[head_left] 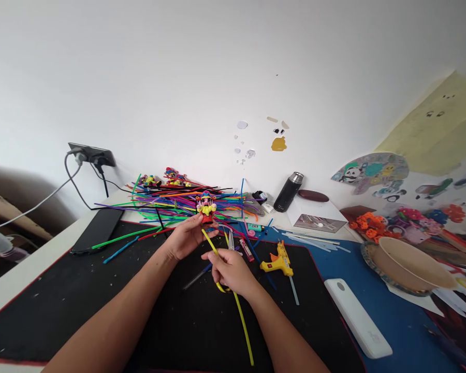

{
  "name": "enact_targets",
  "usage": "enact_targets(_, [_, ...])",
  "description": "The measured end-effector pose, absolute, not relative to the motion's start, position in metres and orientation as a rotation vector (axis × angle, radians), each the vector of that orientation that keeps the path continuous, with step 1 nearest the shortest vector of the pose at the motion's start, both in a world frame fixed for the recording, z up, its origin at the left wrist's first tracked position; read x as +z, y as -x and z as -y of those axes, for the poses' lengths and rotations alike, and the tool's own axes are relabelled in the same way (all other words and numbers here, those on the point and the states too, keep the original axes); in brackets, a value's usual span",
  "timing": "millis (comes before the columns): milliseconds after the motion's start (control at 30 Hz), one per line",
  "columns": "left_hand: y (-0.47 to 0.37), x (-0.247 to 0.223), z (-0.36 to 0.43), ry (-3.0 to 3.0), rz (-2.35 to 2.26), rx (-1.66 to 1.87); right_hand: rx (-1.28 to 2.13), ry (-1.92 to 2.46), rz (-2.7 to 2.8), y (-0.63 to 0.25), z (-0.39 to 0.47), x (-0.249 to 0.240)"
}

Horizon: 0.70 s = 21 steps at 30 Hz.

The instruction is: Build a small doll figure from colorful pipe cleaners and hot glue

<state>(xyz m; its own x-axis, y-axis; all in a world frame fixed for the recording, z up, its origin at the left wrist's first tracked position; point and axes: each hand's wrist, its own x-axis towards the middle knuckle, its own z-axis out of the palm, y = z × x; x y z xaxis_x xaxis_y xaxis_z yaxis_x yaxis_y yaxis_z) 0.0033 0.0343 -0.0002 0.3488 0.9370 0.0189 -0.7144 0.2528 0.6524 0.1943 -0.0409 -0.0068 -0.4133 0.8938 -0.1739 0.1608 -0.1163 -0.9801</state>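
My left hand (187,238) holds a small figure (206,207) upright by its red lower part. The figure has a blue hat, a dark beard and yellow arms. Just right of it, my right hand (230,269) is closed on a yellow pipe cleaner (243,321). One end of the pipe cleaner rises toward the figure, and the other hangs down over the black mat (194,331). A yellow loop shows below my right fingers. Scissors (231,241) lie partly hidden behind my right hand, and a pen (197,276) rests between my forearms.
Behind my hands lies a pile of coloured pipe cleaners (171,203). To the right are a yellow glue gun (280,261), a black flask (288,192), a white power bank (358,318) and a bowl (411,267). A dark phone (97,230) lies at the left.
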Motion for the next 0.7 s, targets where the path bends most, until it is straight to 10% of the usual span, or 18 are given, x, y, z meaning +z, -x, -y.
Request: enact_targets(700, [0.001,0.005,-0.038,-0.552,-0.564,1.245,0.902,1.519,1.949,-0.190,0.004,0.025])
